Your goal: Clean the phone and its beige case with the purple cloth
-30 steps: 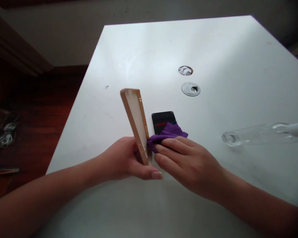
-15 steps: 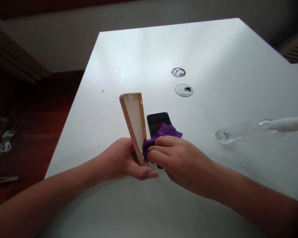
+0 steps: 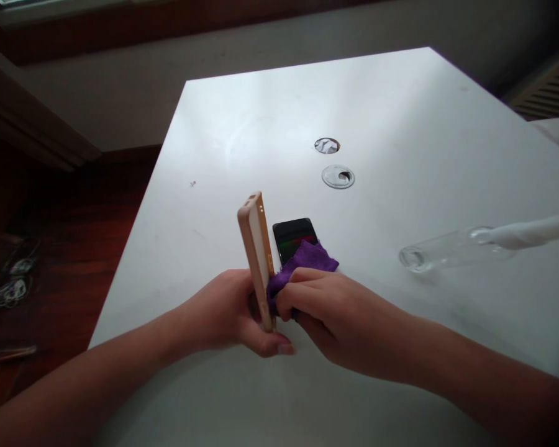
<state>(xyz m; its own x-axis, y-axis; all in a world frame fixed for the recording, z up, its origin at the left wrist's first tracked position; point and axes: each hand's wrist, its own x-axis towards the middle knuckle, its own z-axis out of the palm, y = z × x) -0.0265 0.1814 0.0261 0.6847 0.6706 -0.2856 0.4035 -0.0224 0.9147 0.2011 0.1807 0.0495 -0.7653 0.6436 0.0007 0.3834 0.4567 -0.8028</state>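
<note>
Case (image 3: 253,254) and cloth (image 3: 307,257) in curled hands (image 3: 330,307)

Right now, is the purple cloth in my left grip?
No, the cloth is in your right grip, while your left grip holds the phone case.

The cloth (image 3: 310,257) is purple, case (image 3: 250,248) tan, phone (image 3: 291,231) black, table (image 3: 391,136) white.

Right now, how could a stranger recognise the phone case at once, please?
Start at the white table and find the left hand. The phone case is held there nearly upright, just left of the purple cloth. It is beige, whereas the black phone nearby lies flat.
</note>
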